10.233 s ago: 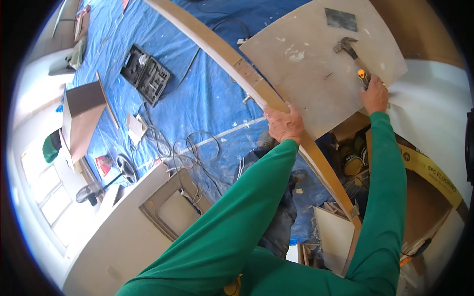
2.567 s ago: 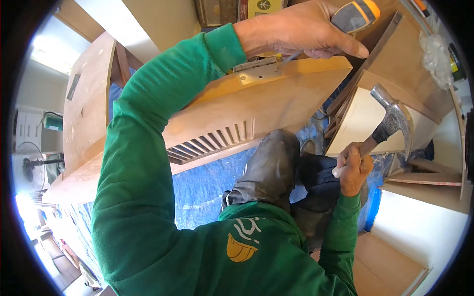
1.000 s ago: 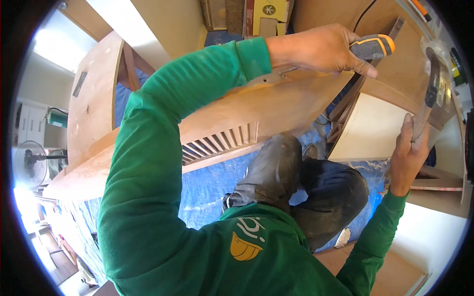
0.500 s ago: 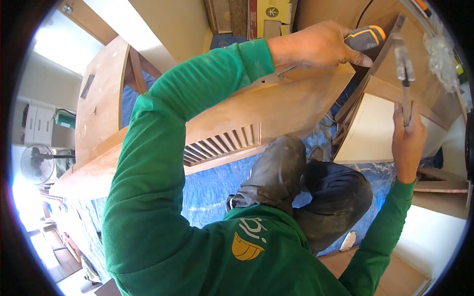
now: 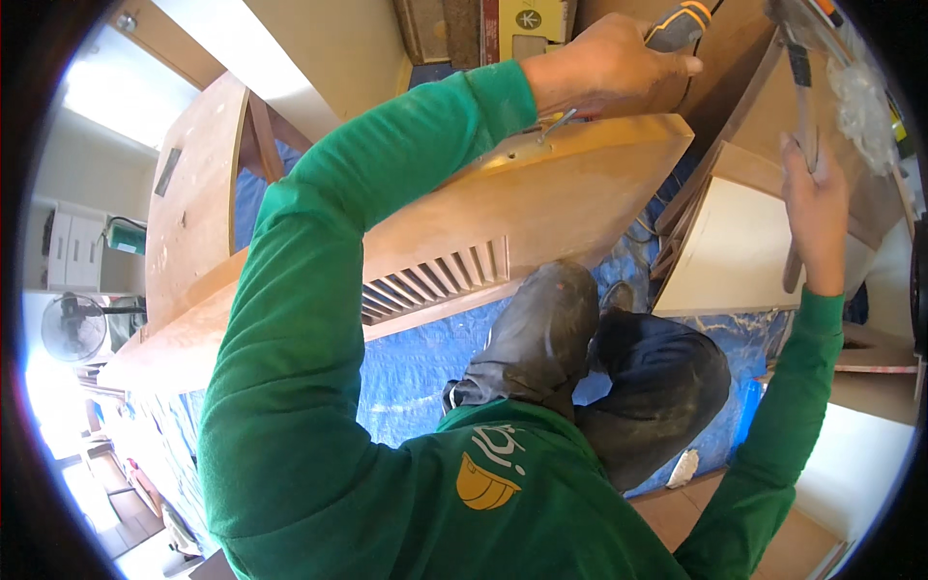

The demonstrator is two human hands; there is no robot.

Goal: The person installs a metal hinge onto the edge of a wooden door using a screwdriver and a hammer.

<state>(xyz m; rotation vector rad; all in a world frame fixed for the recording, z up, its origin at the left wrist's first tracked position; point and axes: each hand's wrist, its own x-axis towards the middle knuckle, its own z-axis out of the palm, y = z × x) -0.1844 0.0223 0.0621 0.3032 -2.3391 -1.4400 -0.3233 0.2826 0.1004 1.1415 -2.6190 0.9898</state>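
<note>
My left hand (image 5: 609, 63) is closed round a hand tool with a thick grey and orange handle (image 5: 680, 27); its kind cannot be told. Below that hand, a small bent metal piece (image 5: 554, 126) shows at the upper edge of a wooden louvred door panel (image 5: 590, 184). A hole is visible in the edge beside it. My right hand (image 5: 817, 208) grips a hammer (image 5: 802, 97) by its shaft, raised at the right. The hammer's head is blurred near the top of the picture. The panel stands on its long edge, in front of my knees.
A blue tarp (image 5: 416, 387) covers the floor. White and brown boards (image 5: 725, 251) lean at the right, near clear plastic wrap (image 5: 860, 116). A curved wooden piece (image 5: 198, 184) stands at the left, with a fan (image 5: 75, 327) beyond. A yellow box (image 5: 530, 19) is at the back.
My left hand has risen with its tool, away from the panel edge. My right hand has swung the hammer upward and slightly right. The panel has barely moved.
</note>
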